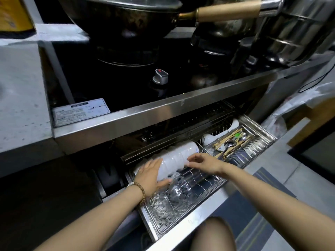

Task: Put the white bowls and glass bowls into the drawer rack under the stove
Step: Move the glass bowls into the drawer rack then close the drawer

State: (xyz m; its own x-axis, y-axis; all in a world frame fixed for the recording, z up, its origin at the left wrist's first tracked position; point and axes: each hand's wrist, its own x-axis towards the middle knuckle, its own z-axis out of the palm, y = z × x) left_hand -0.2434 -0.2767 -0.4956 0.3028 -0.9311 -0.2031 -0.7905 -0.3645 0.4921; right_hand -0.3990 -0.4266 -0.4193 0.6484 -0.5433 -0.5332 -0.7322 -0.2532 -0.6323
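The steel drawer rack stands pulled out under the stove. A row of white bowls stands on edge in it, leaning toward the back. In front of them, several glass bowls stand on edge near the drawer's front left. My left hand lies flat against the near end of the white bowls, thumb touching the glass bowls. My right hand touches the right side of the white row with fingers spread and relaxed.
A cutlery tray with spoons and chopsticks fills the drawer's right part, beside a white ladle. A wok and steel pots sit on the stove above. A stove knob sticks up. My knee is below the drawer.
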